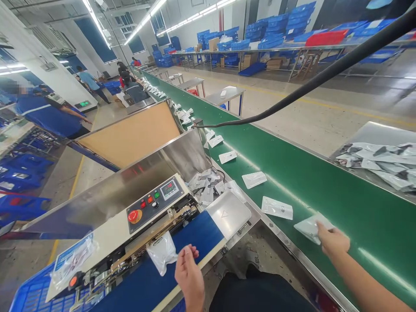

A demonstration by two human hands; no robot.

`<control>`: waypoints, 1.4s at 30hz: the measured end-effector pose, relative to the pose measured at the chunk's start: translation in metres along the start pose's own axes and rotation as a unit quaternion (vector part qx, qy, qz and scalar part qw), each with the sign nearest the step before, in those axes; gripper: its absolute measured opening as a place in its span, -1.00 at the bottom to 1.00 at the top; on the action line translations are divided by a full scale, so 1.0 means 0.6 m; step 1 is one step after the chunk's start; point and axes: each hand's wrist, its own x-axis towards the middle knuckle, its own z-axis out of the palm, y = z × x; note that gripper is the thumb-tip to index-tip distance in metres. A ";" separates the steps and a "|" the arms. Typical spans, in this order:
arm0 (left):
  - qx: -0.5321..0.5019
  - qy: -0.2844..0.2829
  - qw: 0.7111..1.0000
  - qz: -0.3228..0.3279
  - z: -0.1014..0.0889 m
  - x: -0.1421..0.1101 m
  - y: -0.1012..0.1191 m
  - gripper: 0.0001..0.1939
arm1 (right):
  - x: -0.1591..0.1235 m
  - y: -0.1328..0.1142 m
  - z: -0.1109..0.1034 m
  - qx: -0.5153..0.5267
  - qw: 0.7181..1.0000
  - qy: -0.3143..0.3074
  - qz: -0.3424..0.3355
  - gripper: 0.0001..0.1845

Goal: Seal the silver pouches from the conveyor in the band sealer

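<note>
at the green belt (292,167), our right hand (333,241) pinches a pouch (308,227), which juts out left of the fingertips. left of that belt, our left hand (190,275) curls narrowly beside another pouch (160,253); we cannot tell whether it grips.

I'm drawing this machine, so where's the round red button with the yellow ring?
In the head view, the round red button is left of centre, at the lower-left end of the black control panel.
</note>
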 end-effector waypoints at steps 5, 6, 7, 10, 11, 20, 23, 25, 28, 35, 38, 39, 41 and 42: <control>0.081 -0.274 0.954 0.092 0.109 -0.056 0.037 -0.51 | -0.114 -0.109 -0.056 0.116 0.979 -0.109 -0.130 -0.45; 0.090 -0.326 0.934 0.118 0.128 -0.065 0.045 -0.55 | -0.153 -0.139 -0.059 0.141 0.962 -0.157 -0.172 -0.40; 0.093 -0.365 0.916 0.138 0.145 -0.073 0.052 -0.56 | -0.193 -0.168 -0.059 0.163 0.940 -0.216 -0.210 -0.39; 0.089 -0.398 0.899 0.160 0.174 -0.080 0.065 -0.54 | -0.303 -0.244 -0.041 0.231 0.859 -0.378 -0.254 -0.42; 0.091 -0.384 0.905 0.157 0.176 -0.077 0.067 -0.55 | -0.330 -0.262 -0.033 0.254 0.836 -0.417 -0.251 -0.43; 0.067 -0.218 0.972 0.060 0.136 -0.011 0.029 -0.49 | -0.395 -0.305 0.040 0.283 0.779 -0.499 -0.252 -0.41; 0.037 -0.154 0.987 -0.012 0.143 0.025 0.006 -0.53 | -0.397 -0.328 0.089 0.234 0.829 -0.467 -0.200 -0.48; -0.014 -0.104 0.992 -0.064 0.152 0.052 -0.006 -0.56 | -0.401 -0.351 0.120 0.210 0.845 -0.461 -0.170 -0.53; -0.063 -0.058 0.991 -0.104 0.155 0.087 -0.013 -0.59 | -0.416 -0.387 0.152 0.191 0.844 -0.477 -0.153 -0.57; -0.095 0.011 0.985 -0.141 0.099 0.120 -0.007 -0.70 | -0.482 -0.444 0.178 0.164 0.785 -0.580 -0.139 -0.59; -0.103 0.045 0.982 -0.150 0.067 0.126 -0.007 -0.76 | -0.438 -0.426 0.162 0.193 0.780 -0.578 -0.146 -0.67; -0.106 0.056 0.981 -0.152 0.056 0.127 -0.007 -0.76 | -0.404 -0.407 0.152 0.211 0.794 -0.549 -0.152 -0.63; -0.107 0.090 0.979 -0.147 0.028 0.127 -0.007 -0.76 | -0.312 -0.347 0.128 0.231 0.851 -0.442 -0.166 -0.48; -0.105 0.116 0.979 -0.132 0.011 0.125 -0.007 -0.74 | -0.261 -0.308 0.114 0.217 0.890 -0.366 -0.164 -0.43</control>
